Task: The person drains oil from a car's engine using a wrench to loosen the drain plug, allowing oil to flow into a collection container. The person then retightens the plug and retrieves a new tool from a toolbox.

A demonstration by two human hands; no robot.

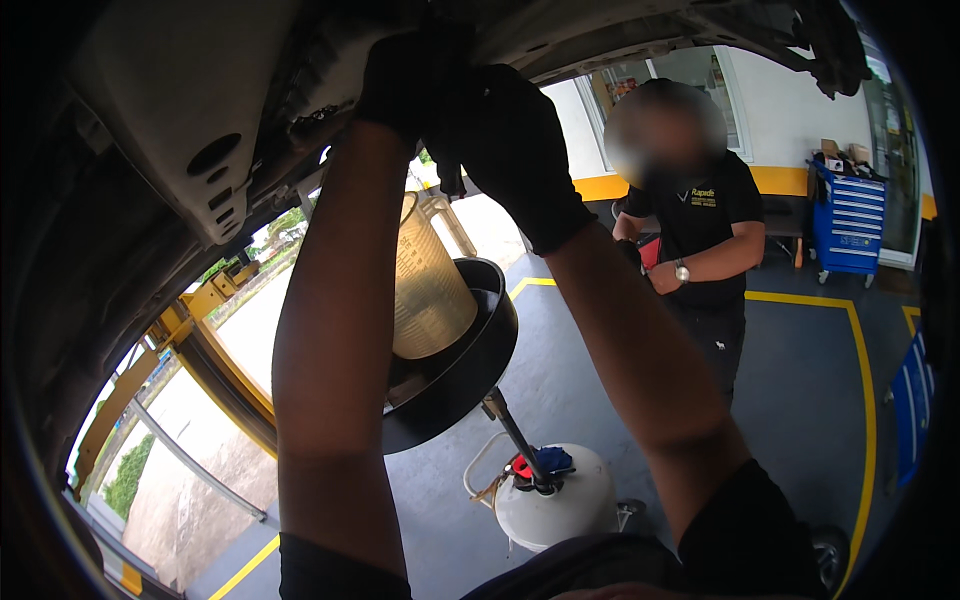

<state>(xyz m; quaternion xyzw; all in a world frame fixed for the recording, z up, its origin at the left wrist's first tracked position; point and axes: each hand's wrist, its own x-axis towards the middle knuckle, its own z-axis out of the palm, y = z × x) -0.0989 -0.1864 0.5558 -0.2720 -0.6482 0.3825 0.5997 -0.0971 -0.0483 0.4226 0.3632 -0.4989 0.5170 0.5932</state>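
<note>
Both my arms reach up to the underside of a raised vehicle (185,110). My left hand (408,82), in a black glove, is against the dark underbody, and its fingers are lost in shadow. Beside it, my right hand (515,150), also black-gloved, is curled closed; what it grips, if anything, is hidden. Below the hands, a translucent ribbed plastic container (432,290) stands tilted in a round black drain pan (480,375). My left forearm covers part of both. The pan sits on a pole (515,432) rising from a white drain tank (555,515).
Blue and red cloth-like items (553,460) lie on the tank top. A co-worker (700,220) in black stands ahead to the right, hands together near something red. A blue tool cabinet (848,222) stands behind. Yellow lift parts (225,375) are at the left.
</note>
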